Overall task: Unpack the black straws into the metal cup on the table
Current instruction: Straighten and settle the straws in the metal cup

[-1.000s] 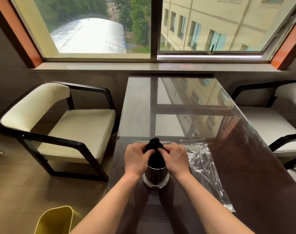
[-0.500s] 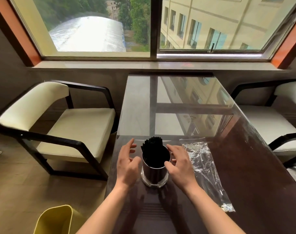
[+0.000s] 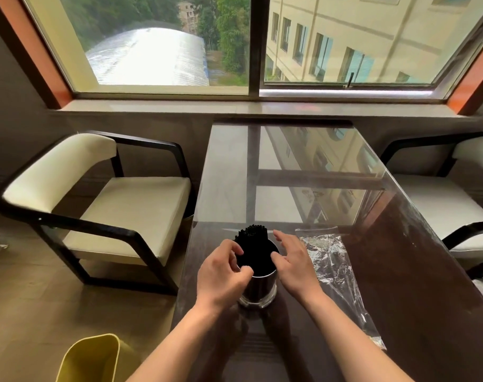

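The left hand point(image 3: 221, 274) curled loosely at the metal cup's point(image 3: 258, 289) near-left rim, gripping nothing; the right hand point(image 3: 294, 261) hovered spread on its right. The black straws point(image 3: 254, 249) stood bunched inside the cup, on the table point(image 3: 400, 271), left of crinkled plastic wrap point(image 3: 334, 268).

Straws point(image 3: 253, 245) in cup point(image 3: 258, 289) on table point(image 3: 400, 271), wrapper point(image 3: 336, 271) to its right, chair point(image 3: 105, 205) left.

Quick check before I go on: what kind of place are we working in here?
Probably a cafe or lounge seating nook, upper floor. A glass-topped table sits against a wide window overlooking buildings, with a cushioned armchair either side, and a metal cup stocked with black straws.
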